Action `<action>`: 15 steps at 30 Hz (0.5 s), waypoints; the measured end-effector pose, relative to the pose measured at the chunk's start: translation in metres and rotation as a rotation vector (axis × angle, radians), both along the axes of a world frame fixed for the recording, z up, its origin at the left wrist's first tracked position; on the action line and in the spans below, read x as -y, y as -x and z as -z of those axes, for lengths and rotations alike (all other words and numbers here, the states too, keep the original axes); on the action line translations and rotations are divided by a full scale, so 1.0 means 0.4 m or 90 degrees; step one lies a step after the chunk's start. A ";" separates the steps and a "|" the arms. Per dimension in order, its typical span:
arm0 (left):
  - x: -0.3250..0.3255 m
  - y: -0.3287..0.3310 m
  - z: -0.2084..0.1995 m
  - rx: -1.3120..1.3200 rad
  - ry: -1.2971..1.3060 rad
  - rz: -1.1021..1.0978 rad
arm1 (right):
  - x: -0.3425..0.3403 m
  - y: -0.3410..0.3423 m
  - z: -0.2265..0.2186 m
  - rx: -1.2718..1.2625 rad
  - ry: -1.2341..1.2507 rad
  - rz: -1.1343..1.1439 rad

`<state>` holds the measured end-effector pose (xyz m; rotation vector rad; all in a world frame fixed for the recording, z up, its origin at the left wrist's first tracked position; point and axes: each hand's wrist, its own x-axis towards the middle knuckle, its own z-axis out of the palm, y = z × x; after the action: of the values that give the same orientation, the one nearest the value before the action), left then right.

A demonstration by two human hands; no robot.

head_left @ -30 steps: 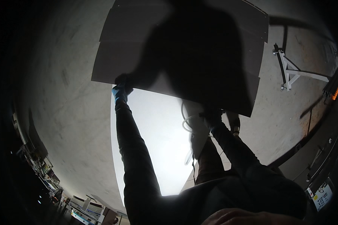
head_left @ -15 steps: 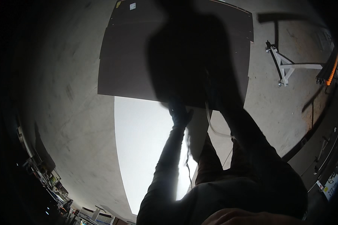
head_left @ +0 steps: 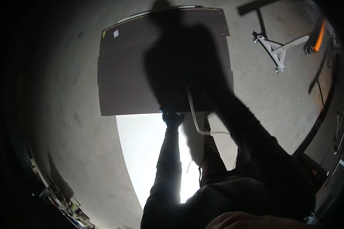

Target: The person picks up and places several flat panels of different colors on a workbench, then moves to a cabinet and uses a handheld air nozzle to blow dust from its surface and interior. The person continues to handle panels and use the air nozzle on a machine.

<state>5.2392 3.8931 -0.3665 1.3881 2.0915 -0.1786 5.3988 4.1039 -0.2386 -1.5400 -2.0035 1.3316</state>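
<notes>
A large dark brown panel (head_left: 122, 84) lies flat in front of me, with stepped side edges. My left hand (head_left: 172, 119), in a dark glove, is at its near edge, thumb spread away from the fingers. A bright white sheet (head_left: 137, 141) extends from under that edge toward my body. My right arm (head_left: 244, 118) reaches across the panel's right part, and its hand is lost in my own dark shadow. From that shadow a pale hose (head_left: 193, 110) runs down and bends to the right, near my legs. Whether my right hand holds it is too dark to see.
Grey concrete floor (head_left: 72, 95) surrounds the panel. A white wheeled stand (head_left: 273, 49) is on the right, with an orange coiled piece (head_left: 320, 36) beyond it. Cluttered items (head_left: 68, 210) line the lower left rim. A light strip (head_left: 141, 14) borders the panel's far edge.
The whole view has shifted, so the panel sits lower and further left in the picture. My right arm and the hose have moved left over the panel. My left hand stays by the near edge.
</notes>
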 end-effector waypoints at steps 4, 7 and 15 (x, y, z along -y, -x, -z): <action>-0.002 0.031 -0.013 0.035 -0.138 0.066 | -0.127 -0.327 -0.097 0.048 -0.070 0.120; 0.018 0.026 -0.031 0.190 -0.436 0.064 | 0.023 -0.609 -0.151 0.152 0.075 0.090; 0.149 -0.255 -0.175 0.170 -0.040 0.206 | 1.016 -1.376 -0.125 -0.013 0.591 0.463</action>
<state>5.3411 3.8337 -0.2965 1.6838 1.6618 -0.0543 5.9494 3.6977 -0.1887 -2.2532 -0.5802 1.9608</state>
